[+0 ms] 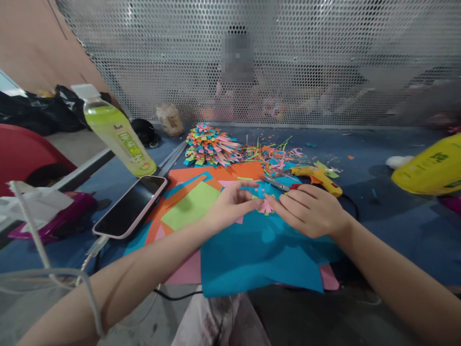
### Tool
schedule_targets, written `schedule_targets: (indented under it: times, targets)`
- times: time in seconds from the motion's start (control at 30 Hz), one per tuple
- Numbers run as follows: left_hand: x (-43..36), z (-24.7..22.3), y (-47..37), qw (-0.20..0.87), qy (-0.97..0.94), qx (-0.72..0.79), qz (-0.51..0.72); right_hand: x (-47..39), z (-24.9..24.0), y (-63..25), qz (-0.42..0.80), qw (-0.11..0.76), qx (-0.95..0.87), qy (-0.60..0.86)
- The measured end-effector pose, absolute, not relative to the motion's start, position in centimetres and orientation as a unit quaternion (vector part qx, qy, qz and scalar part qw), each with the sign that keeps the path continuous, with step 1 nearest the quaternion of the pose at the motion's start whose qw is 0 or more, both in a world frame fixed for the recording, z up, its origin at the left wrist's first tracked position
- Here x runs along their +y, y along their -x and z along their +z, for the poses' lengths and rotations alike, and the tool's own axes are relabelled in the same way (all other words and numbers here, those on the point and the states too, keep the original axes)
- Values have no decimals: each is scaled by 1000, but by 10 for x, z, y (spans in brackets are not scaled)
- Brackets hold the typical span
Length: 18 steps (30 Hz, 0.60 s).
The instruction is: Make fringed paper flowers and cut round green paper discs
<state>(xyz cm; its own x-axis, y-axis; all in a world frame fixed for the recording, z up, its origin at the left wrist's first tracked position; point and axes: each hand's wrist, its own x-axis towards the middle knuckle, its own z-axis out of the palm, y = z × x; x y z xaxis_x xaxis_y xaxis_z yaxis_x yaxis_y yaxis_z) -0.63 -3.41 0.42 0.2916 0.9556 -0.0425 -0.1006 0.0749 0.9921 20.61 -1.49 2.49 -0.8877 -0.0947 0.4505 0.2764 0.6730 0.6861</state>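
Left hand (234,201) and right hand (313,211) pinch a fringed paper piece (267,207) inward from the worktop's (392,235) near edge, apparently spreading its strips; next seems to call for a light, steady touch.

The right hand (309,211) hides its own thumb and part of the scissors' (275,184) red handles. The small paper piece (266,206) is partly covered by fingertips, its folds too blurred to make out. Toward the worktop's (396,240) far edge, the paper scraps (270,154) are too small to count. Near its far left corner, the green bottle (122,134) partly hides a black object (144,130). The picture's right edge cuts off the yellow bottle (432,166); its left edge, the red chair (29,158).
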Motion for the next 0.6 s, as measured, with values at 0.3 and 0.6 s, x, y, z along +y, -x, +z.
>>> schedule_targets:
  times: [0.3, 0.6]
  targets:
    - [-33, 3, 5, 599, -511, 420, 451, -15, 25, -207, -396, 225, -888, 62]
    - [-31, 0, 16, 189, -747, 379, 512, -11, 21, -204, -394, 212, -889, 98]
